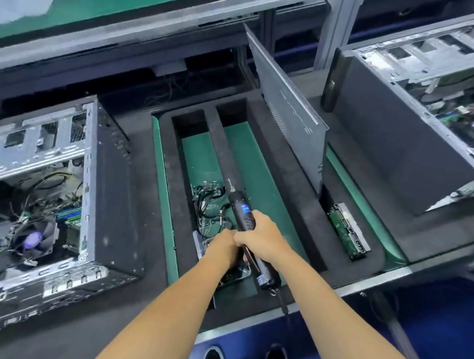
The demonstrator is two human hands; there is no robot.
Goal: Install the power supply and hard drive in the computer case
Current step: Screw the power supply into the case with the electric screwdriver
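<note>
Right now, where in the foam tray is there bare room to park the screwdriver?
Free: the long right slot, bare green floor between the two foam ridges, and the far end of the left slot. Crowded: the near left slot, with the cable bundle and left hand. The hard drive fills the small pocket beside the upright panel.

From where I stand, nothing here can be read. The electric screwdriver (241, 209) carries a small blue label on its black body, but the print on it is too blurred to make out. The hard drive (348, 232) lying in the foam tray (296, 192) shows only its green circuit board, and the open computer case (49, 205) on the left bears no lettering that I can tell.
</note>
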